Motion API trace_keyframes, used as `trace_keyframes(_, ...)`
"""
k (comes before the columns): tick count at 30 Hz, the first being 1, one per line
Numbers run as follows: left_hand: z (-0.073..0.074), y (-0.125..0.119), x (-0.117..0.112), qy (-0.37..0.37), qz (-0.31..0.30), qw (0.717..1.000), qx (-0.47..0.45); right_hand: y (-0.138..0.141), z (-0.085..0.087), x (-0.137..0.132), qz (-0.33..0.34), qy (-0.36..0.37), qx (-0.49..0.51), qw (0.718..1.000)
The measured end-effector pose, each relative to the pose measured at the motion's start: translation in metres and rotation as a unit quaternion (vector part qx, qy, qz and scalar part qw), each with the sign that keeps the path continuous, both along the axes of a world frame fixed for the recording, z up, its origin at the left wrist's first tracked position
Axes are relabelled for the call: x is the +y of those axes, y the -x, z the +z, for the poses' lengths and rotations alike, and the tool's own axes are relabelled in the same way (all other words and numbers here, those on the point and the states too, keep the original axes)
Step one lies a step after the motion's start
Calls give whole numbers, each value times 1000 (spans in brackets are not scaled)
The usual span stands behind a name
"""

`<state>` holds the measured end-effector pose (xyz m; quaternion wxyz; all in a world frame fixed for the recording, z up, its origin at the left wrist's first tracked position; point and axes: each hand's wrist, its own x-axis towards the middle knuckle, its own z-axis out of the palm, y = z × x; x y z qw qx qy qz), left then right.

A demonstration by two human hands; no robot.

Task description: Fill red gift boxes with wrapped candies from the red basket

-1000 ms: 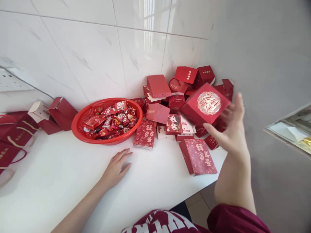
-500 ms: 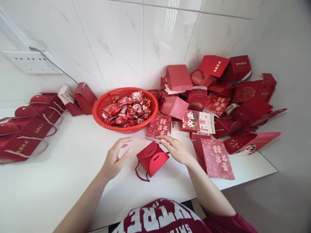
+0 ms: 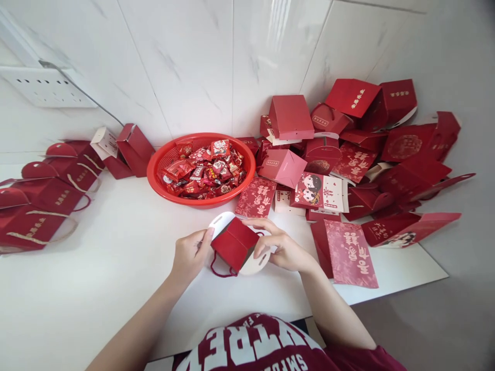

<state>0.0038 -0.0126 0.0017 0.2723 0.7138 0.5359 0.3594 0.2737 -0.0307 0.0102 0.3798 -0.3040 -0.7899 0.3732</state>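
A small red gift box (image 3: 234, 240) with a dark red cord stands on the white tabletop in front of me. Its two rounded flaps are folded outward, pale undersides up, and the red inside shows with no contents visible. My left hand (image 3: 190, 253) pinches the left flap between thumb and fingers. On the other side, my right hand (image 3: 285, 248) holds the right flap, its fingers curled along the box's edge. Just beyond the box, a red plastic basket (image 3: 153, 178) is filled with wrapped candies (image 3: 211, 170).
At the right lies a heap of red and pink gift boxes (image 3: 292, 116), with a pink patterned box (image 3: 351, 252) nearest me. Several red boxes with rope handles (image 3: 46, 201) line the left side. A power strip (image 3: 46, 85) is on the tiled wall behind.
Both hands have come in from beside the box and taken hold of its flaps. The flaps, previously folded over the top, are now spread outward and the box is open.
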Motion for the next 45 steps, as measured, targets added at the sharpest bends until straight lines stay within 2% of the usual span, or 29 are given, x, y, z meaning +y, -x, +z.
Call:
trace_keyframes(2, -3, 3, 4, 35, 18, 999, -27, -1, -3, 0, 21, -25, 1, 999)
trace_keyframes(4, -5, 4, 7, 78, 9, 994, -69, -2, -4, 1, 49, -42, -19, 998)
trace_keyframes(6, -5, 2, 9, 89, 12, 991, -98, -3, -4, 1, 73, -48, -46, 995)
trace_keyframes(7, -5, 1, 9, 69, 16, 993, -99, -3, -3, 2, 81, -46, -56, 994)
trace_keyframes(9, -1, 0, 8, -24, 11, 998, -62, -2, -2, 2, 91, -32, -63, 993)
trace_keyframes(12, 6, 0, 4, -181, -31, 981, 56, 0, 0, 2, 101, -13, -47, 994)
trace_keyframes(14, 8, 3, 1, -202, -53, 970, 128, 1, 0, 1, 103, -4, -23, 994)
trace_keyframes(17, 6, 6, 0, -113, -86, 975, 169, 3, -1, 0, 93, 18, -9, 995)
trace_keyframes(19, 1, 7, 2, -38, -97, 985, 137, 5, -3, 0, 91, 21, -30, 995)
trace_keyframes(21, -4, 6, 4, 7, -97, 991, 92, 6, -4, 0, 88, 6, -58, 994)
trace_keyframes(24, -6, 3, 5, -6, -98, 994, 52, 8, -6, 0, 47, -37, -73, 996)
trace_keyframes(27, 1, -2, 0, -72, -120, 989, 47, 12, -8, -1, 6, -95, -74, 993)
trace_keyframes(31, 13, -10, -13, -100, -196, 965, 145, 17, -10, -3, -24, -165, -97, 981)
trace_keyframes(34, 15, -15, -20, -95, -179, 961, 189, 17, -10, -5, -60, -228, -105, 966)
trace_keyframes(37, 14, -17, -22, -80, -157, 970, 167, 15, -10, -6, -125, -271, -109, 948)
trace_keyframes(39, 15, -17, -20, -70, -161, 972, 157, 14, -11, -6, -195, -261, -116, 938)
trace_keyframes(42, 16, -15, -19, -58, -171, 971, 160, 14, -11, -4, -288, -206, -141, 925)
trace_keyframes(45, 15, -14, -18, -58, -184, 967, 166, 18, -9, -2, -295, -123, -164, 933)
